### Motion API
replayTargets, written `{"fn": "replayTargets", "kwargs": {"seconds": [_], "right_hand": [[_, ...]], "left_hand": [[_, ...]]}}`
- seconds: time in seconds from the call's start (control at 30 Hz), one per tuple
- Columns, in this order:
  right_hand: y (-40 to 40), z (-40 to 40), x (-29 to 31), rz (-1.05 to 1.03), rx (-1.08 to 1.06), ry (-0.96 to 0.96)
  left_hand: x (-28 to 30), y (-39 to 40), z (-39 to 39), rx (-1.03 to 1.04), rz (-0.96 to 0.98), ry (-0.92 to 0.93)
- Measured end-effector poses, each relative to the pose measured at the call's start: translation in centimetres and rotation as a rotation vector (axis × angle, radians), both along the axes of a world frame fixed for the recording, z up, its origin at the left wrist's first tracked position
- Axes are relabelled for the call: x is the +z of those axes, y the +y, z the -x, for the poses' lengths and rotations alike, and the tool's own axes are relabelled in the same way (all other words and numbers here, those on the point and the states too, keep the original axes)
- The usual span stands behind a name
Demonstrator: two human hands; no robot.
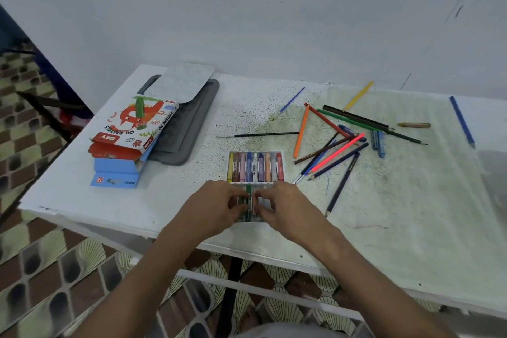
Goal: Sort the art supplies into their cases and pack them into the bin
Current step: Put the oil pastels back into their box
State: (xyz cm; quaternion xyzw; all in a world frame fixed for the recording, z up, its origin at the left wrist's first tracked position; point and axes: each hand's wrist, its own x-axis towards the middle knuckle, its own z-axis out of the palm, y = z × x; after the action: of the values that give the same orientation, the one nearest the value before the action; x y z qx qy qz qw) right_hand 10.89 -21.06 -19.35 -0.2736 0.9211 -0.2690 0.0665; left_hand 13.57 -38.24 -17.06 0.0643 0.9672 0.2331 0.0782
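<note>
Centrally, a green oil pastel is pinched by the curled fingers of the left hand. It is also pinched by the right hand, over the near row of the white plastic pastel tray.

— What is the person wearing on the arms?
— Nothing is showing there: both forearms are running bare from the bottom edge up to the desk, with no sleeves.
— Anything on the left hand or right hand?
— No rings, no watch, no bands are showing.
</note>
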Motion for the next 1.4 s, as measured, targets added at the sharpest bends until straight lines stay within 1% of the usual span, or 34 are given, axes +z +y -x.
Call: {"fn": "replayTargets", "kwargs": {"seconds": [0.2, 0.37, 0.43, 0.5, 0.6, 0.73, 0.83, 0.93, 1.03, 1.13, 1.2, 1.3, 1.4], "right_hand": [[-0.1, 0.4, 0.5, -0.073, 0.010, -0.092], [0.8, 0.4, 0.6, 0.070, 0.034, -0.138], [1.9, 0.6, 1.1, 0.155, 0.013, -0.174], [3.9, 1.5, 1.7, 0.210, -0.069, -0.190], [8.5, 4.3, 2.5, 0.234, -0.235, -0.116], [16.0, 8.6, 3.6, 0.249, -0.439, -0.004], [20.5, 11.3, 3.7, 0.238, -0.502, 0.009], [23.3, 13.3, 3.2, 0.157, -0.406, -0.019], [24.6, 14.5, 2.5, 0.078, -0.277, -0.012], [24.9, 15.3, 2.1, -0.036, -0.210, -0.043], [25.0, 15.7, 1.9, -0.075, -0.174, -0.040], [25.1, 16.2, 1.7, -0.143, -0.130, 0.001], [24.9, 16.1, 1.9, -0.152, -0.069, 0.037]], "left_hand": [[0.3, 0.1, 0.4, -0.004, 0.013, -0.031], [0.9, 0.1, 0.8, -0.018, 0.030, -0.089], [1.4, 0.2, 1.3, -0.005, 0.024, -0.108], [2.1, 0.8, 2.3, 0.018, 0.011, -0.084], [2.9, 3.2, 5.2, 0.011, -0.017, 0.006], [3.2, 8.4, 11.5, -0.054, -0.081, 0.074], [3.0, 12.4, 16.0, -0.129, -0.072, 0.119], [2.5, 15.5, 19.7, -0.206, -0.032, 0.112], [1.7, 17.7, 22.3, -0.276, 0.053, 0.034], [1.0, 19.1, 23.6, -0.354, 0.163, -0.053], [0.8, 19.5, 23.8, -0.371, 0.171, -0.077], [1.1, 19.7, 23.7, -0.374, 0.142, -0.050], [1.1, 19.3, 23.3, -0.391, 0.120, -0.047]]}}
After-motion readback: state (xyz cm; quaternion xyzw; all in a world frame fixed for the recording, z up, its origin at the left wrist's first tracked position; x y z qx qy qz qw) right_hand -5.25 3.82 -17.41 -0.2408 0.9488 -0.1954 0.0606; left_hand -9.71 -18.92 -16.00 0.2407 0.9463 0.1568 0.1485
